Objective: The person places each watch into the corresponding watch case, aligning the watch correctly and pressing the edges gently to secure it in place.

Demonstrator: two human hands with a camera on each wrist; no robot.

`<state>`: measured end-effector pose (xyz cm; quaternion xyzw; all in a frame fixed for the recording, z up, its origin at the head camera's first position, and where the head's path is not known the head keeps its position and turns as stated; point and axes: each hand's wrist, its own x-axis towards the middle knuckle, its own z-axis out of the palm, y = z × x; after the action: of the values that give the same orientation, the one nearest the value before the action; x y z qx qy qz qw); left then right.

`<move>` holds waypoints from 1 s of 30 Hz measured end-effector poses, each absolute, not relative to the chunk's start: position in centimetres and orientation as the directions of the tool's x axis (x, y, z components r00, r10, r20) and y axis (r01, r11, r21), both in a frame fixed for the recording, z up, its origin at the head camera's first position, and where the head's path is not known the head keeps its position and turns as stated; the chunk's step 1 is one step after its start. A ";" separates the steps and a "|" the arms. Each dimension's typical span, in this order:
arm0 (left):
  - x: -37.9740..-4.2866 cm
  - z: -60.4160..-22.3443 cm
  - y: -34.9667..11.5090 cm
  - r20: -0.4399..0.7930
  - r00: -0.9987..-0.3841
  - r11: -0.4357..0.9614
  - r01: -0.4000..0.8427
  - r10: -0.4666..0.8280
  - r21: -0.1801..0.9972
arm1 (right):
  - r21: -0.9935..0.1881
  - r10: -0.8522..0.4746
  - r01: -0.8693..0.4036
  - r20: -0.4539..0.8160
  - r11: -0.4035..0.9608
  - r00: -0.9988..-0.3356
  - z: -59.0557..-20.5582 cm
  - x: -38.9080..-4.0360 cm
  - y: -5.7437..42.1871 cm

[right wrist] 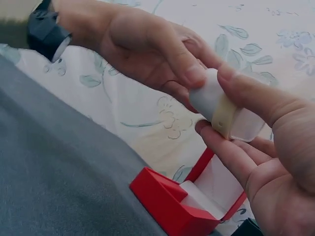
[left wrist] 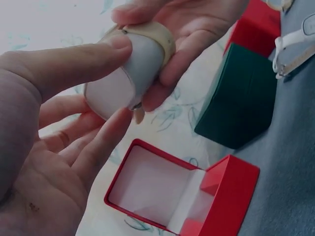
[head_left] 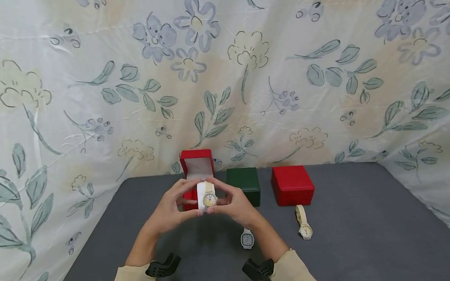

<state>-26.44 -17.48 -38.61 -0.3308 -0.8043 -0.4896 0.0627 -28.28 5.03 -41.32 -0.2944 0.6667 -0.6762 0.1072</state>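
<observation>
In the head view, a wristwatch with a cream strap (head_left: 209,199) is wrapped around a white watch cushion (head_left: 201,197), raised above the table. My left hand (head_left: 171,208) grips the cushion's left end between thumb and fingers. From the other side my right hand (head_left: 235,204) pinches the watch and cushion. The left wrist view shows the cushion's flat end (left wrist: 109,96) and the strap (left wrist: 165,40) near the right fingers. Behind the hands stands a red watch box (head_left: 196,154) with its lid up and white lining visible; the hands partly hide its base in the head view.
Right of the lidded-up box stand a green box (head_left: 244,185) and a closed red box (head_left: 293,186). A white watch (head_left: 247,239) lies near my right forearm. Another cream-strapped watch (head_left: 304,223) lies before the closed red box. A floral cloth (head_left: 220,71) hangs behind the dark table (head_left: 352,227).
</observation>
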 end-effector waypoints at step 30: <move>-26.5 -38.7 -17.8 0.314 -0.816 0.218 0.461 0.484 0.860 | -0.963 -0.529 -0.270 0.217 0.024 -0.820 -40.3 -28.2 5.9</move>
<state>-26.55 -17.83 -38.67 -0.3027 -0.7804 -0.5470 -0.0107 -28.18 5.87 -40.32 -0.2820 0.7083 -0.6391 0.1015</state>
